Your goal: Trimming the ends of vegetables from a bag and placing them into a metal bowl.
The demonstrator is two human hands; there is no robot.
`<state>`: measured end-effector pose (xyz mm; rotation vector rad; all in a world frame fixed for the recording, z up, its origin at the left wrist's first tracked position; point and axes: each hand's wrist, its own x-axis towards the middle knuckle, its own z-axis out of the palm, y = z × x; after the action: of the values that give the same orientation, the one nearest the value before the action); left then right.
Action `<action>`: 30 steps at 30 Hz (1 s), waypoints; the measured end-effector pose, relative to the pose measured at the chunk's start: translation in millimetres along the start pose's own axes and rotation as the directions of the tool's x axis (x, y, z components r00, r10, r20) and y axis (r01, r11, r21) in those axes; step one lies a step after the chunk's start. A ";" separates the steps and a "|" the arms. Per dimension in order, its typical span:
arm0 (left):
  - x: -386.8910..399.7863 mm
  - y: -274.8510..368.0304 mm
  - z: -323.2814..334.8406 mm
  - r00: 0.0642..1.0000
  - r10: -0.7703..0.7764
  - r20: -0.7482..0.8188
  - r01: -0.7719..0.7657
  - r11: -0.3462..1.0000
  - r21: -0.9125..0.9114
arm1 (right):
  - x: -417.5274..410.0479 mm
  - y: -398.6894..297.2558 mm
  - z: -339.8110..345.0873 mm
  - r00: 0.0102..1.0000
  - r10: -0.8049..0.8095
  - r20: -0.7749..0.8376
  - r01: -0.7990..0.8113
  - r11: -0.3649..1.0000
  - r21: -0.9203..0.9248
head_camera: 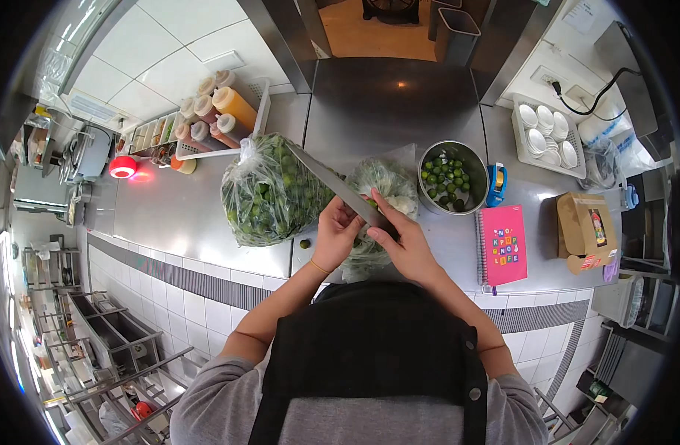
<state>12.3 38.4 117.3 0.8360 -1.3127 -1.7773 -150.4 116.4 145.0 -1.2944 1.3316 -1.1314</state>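
Note:
My right hand (405, 245) grips a large kitchen knife (340, 186), its broad blade slanting up and left across the space between my hands. My left hand (340, 233) is curled close against the blade, its fingers on a small green citrus fruit (371, 203) that the blade and fingers mostly hide. Under my hands lies a clear plastic bag (379, 178) with pale green and whitish contents. Left of it bulges a big knotted plastic bag (273, 194) full of green citrus fruits; the knife tip overlaps it in view. One loose fruit (305, 243) rests near the counter's front edge.
Right of my hands stand a steel pot (454, 178) of green citrus fruits, a blue tape dispenser (496, 184), a pink spiral notebook (501, 245) and a brown paper bag (586, 232). Farther back are baskets of squeeze bottles (217, 117) and small white dishes (548, 136).

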 end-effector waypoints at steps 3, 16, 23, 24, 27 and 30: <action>-1.5 0.2 3.2 1.000 0.024 -0.014 -0.024 0.999 0.028 | 0.5 8.6 3.5 0.998 -0.041 -0.048 0.042 0.999 0.018; -2.9 1.7 4.6 0.996 0.084 -0.017 -0.084 0.996 0.011 | 0.5 1.0 3.2 1.000 0.016 0.001 -0.016 0.994 0.107; -4.2 -3.1 -2.0 0.998 0.067 -0.011 -0.067 0.998 -0.016 | 3.6 9.6 7.3 0.997 -0.069 -0.025 0.071 0.991 0.110; -4.2 -1.3 -2.3 0.998 0.064 0.004 -0.064 0.998 -0.016 | 3.8 10.1 7.8 0.997 -0.068 -0.025 0.070 0.991 0.111; -5.1 4.6 0.3 0.999 0.040 0.025 -0.039 0.999 -0.032 | 4.6 6.8 6.3 0.982 0.187 -0.021 -0.176 0.953 0.246; -5.5 0.0 -5.5 1.000 0.012 0.012 -0.012 1.000 -0.001 | 4.6 -3.0 0.2 0.899 0.432 0.068 -0.435 0.869 0.238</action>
<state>19.6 40.6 116.2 0.8159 -1.3219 -1.7762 -149.8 111.7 147.8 -0.7652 1.3371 -0.9310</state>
